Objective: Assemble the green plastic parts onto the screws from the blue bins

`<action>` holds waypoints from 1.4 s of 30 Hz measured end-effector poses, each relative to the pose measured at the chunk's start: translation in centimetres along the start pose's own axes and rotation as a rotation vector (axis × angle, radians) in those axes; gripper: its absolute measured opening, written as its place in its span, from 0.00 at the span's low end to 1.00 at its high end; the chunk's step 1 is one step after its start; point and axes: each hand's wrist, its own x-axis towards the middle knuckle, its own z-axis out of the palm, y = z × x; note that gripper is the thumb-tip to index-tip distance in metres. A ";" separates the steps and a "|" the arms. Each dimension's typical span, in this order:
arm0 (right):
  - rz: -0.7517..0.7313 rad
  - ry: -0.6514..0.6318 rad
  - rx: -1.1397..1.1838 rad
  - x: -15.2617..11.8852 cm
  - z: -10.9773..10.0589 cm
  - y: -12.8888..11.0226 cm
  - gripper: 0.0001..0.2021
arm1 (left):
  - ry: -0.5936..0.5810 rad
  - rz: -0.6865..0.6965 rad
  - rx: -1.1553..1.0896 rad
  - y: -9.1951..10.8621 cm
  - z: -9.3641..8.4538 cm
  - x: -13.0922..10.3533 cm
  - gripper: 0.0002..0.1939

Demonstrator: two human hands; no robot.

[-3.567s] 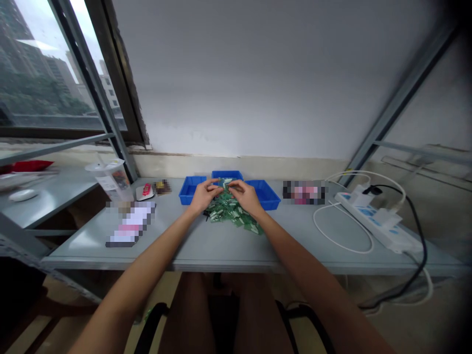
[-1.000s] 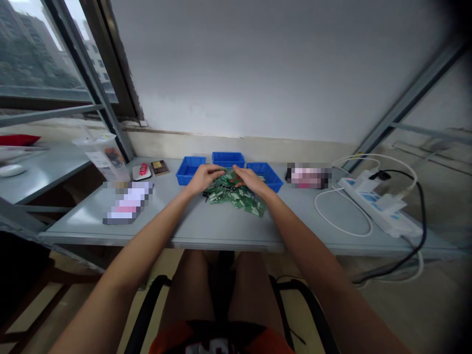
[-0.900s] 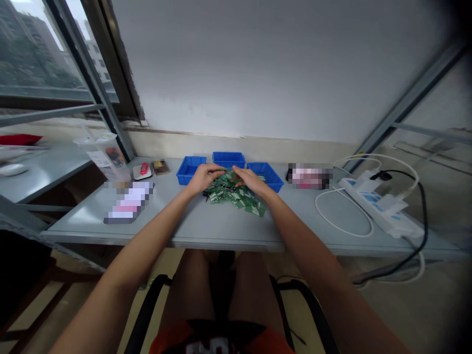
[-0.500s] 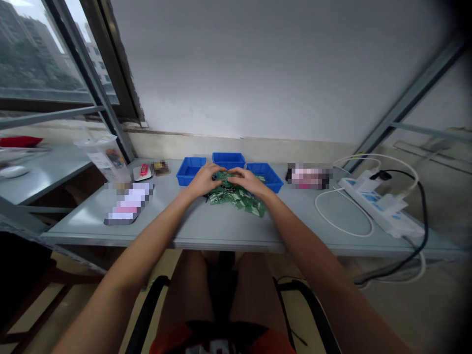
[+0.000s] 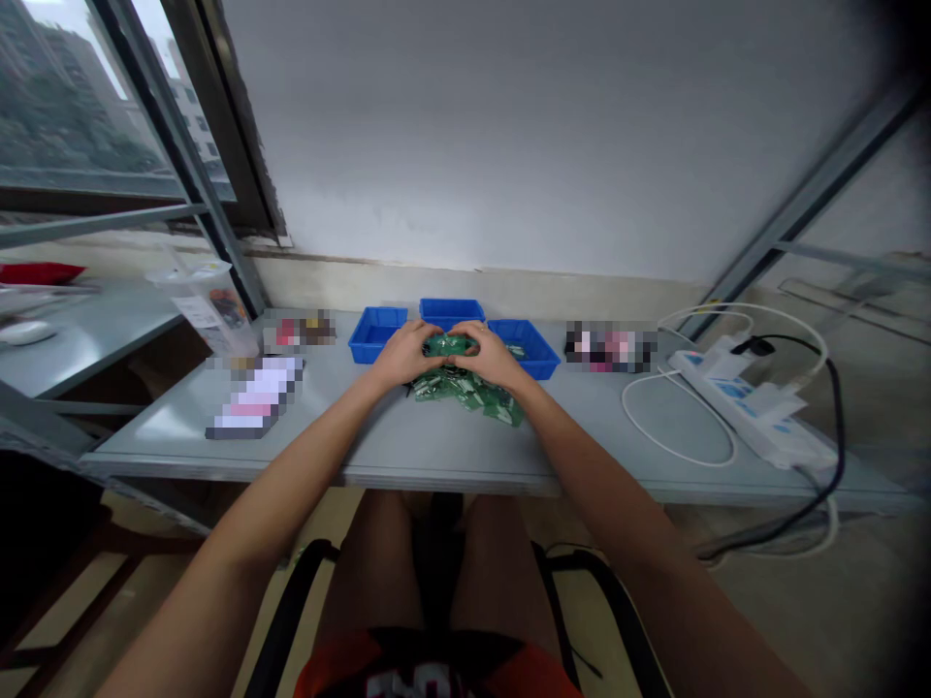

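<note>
Above a heap of shiny green packets [image 5: 469,390], I hold one small green packet [image 5: 446,344] level between both hands. My left hand [image 5: 407,355] grips its left end, with the thumb below and the fingers curled over the top. At its right end my right hand [image 5: 490,357] pinches in the same way. The heap looks like green see-through film with pale and dark bits in it, too small to make out. Blue trays stand just behind: a left one [image 5: 373,333], a middle one [image 5: 452,311] and a right one [image 5: 539,351] with some pale green pieces inside.
A blurred-out phone-like slab [image 5: 256,397] and a plastic cup [image 5: 210,310] are at the left of the desk [image 5: 443,456]. A blurred-out item [image 5: 609,347] lies right of the trays. Farther right are a white power strip [image 5: 749,407] and looping cables.
The green packet between my hands has come up flatter and plainer to see, with my fingers now at its two ends. The heap and trays stay in place.
</note>
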 end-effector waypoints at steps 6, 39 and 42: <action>-0.080 0.085 -0.180 -0.1 -0.3 -0.4 0.12 | 0.028 0.035 -0.037 0.0 -0.2 0.1 0.12; 0.022 0.460 -0.093 0.3 -0.3 -0.3 0.13 | 0.227 -0.188 -0.714 1.1 0.0 0.6 0.12; -0.063 0.341 -0.107 0.1 0.2 -0.8 0.10 | 0.215 -0.171 -0.729 1.1 0.2 0.5 0.13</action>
